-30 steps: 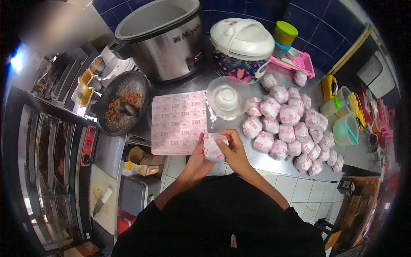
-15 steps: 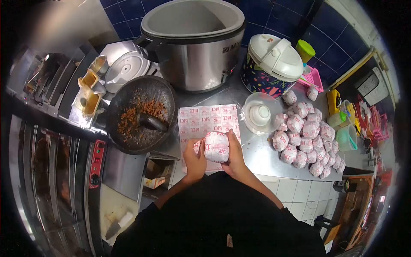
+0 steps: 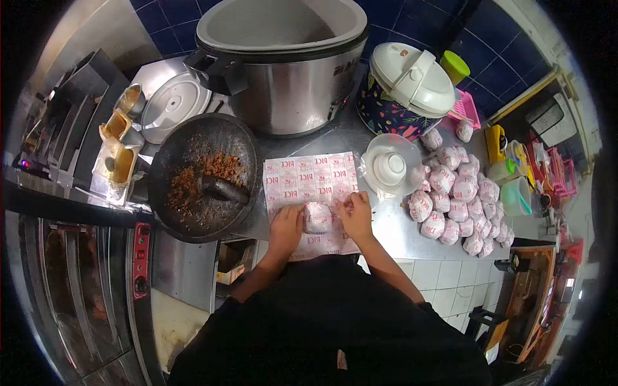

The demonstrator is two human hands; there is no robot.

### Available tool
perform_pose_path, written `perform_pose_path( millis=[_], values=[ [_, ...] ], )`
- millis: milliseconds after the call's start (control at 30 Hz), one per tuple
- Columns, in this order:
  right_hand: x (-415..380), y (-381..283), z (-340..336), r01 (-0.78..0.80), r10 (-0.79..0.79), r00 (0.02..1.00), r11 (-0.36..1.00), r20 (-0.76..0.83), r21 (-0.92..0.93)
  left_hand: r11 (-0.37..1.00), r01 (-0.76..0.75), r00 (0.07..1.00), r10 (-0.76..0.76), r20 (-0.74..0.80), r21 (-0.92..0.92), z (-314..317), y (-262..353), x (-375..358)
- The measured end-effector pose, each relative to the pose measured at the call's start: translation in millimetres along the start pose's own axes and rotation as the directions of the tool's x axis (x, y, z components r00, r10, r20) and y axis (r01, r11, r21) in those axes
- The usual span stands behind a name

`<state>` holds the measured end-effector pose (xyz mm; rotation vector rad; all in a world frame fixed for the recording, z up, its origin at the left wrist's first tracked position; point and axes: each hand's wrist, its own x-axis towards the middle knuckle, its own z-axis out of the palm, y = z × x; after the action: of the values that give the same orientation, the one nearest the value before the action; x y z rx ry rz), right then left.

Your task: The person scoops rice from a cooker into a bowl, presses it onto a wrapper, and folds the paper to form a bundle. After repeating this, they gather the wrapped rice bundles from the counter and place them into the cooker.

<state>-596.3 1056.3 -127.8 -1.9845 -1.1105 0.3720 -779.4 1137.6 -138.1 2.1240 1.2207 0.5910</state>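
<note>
Bundle (image 3: 318,219) now lower over printed paper (image 3: 308,175), right hand (image 3: 356,217) newly curled alongside

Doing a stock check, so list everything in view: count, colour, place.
Wrapped bundle: one, white and red, on printed paper
Printed paper: sheets uncountable, white and red, front counter
Piled bundles: roughly two dozen, white and red, right
Mortar: one, dark, left
Crumbs: uncountable, brown, in mortar
Pestle: one, dark, in mortar
Cooker: one, silver, back
Lidded container: one, dark and white, right of cooker
Plastic bowl: one, clear, before lidded container
Basket: one, pink, back right
Tub: one, green, back right
Lid: one, silver, left of cooker
Edge clutter: many, mixed, partly unclear
Garment: one, black, bottom
Left hand: one, bare, at bundle's left
Right hand: one, bare, at bundle's right
</note>
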Motion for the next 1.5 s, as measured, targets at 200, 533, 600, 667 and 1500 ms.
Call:
perform_pose_path(
  millis=[200,533,600,667,1500],
  values=[
    [1,5,-9,0.339,-0.328,0.905,0.941,0.27,0.006,0.918,-0.331,0.898,0.378,0.226,-0.219,-20,4,5],
    [7,5,-26,0.142,-0.163,0.973,0.981,0.163,0.136,0.967,0.043,0.901,0.07,0.429,-0.249,-4,16,-7],
    [5,-7,-37,0.337,-0.328,0.901,0.941,0.282,0.017,0.937,0.261,0.822,-0.089,0.563,-0.231,3,14,-7],
    [7,13,-29,0.346,-0.321,0.894,0.938,0.313,-0.027,0.979,-0.096,0.954,0.142,0.262,-0.181,7,12,-10],
    [30,2,-27,0.507,-0.446,0.806,0.859,0.388,-0.066,0.882,-0.461,0.887,0.456,0.065,0.101,-14,39,14]
  ],
)
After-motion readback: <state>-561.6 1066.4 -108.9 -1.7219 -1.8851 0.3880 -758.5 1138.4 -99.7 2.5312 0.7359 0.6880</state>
